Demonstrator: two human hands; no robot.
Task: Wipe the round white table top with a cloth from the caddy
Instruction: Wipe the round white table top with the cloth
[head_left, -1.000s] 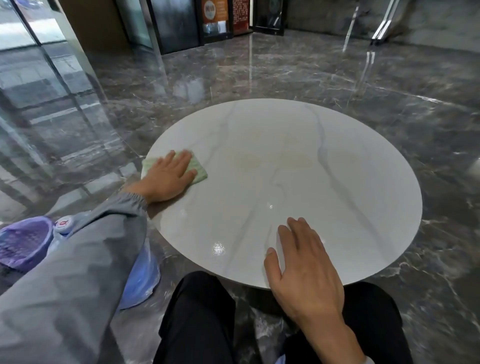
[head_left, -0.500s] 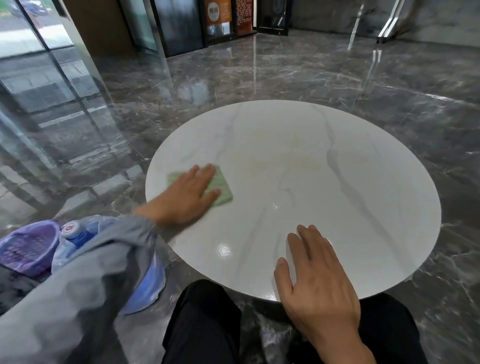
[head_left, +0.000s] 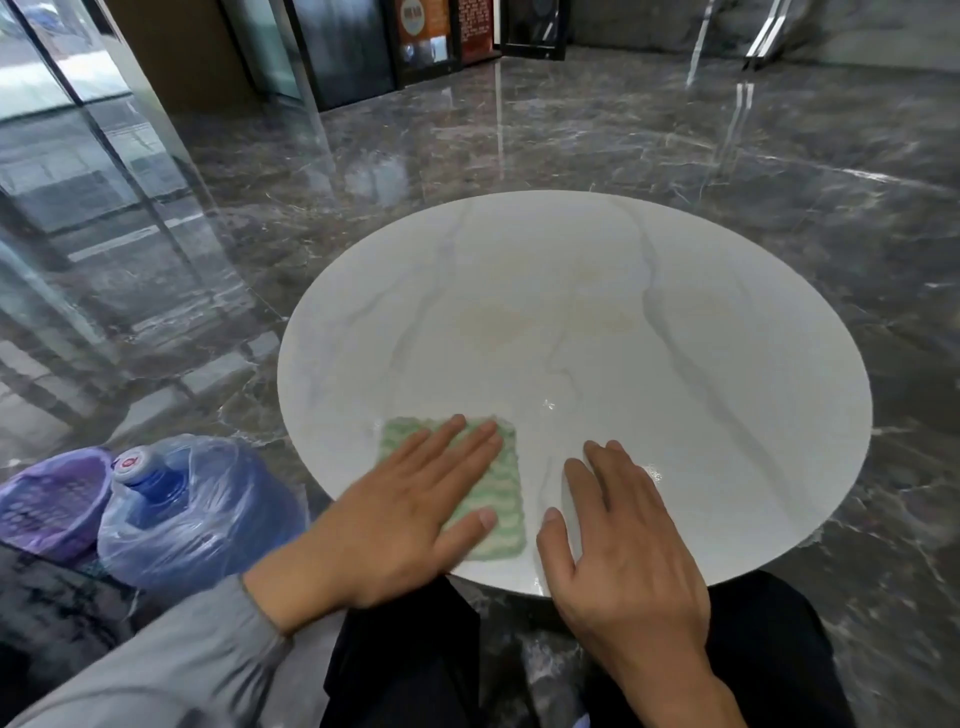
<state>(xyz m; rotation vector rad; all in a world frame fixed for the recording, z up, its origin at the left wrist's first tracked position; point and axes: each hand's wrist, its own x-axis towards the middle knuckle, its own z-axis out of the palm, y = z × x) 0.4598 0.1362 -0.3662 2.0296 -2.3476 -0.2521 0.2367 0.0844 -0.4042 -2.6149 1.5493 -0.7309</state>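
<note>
cloth slid nearer, white table top, marble floor

Glossy dark grey marble floor, glass wall at left, black-framed doors and posters behind, daylight reflections.

The left hand lies flat, palm down, fingers straight; the right hand lies flat just beside it, fingers slightly spread.

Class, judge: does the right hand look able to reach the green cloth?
Likely yes: a bare edge of the green cloth lies beside the right hand; the left hand covers only part.
</note>
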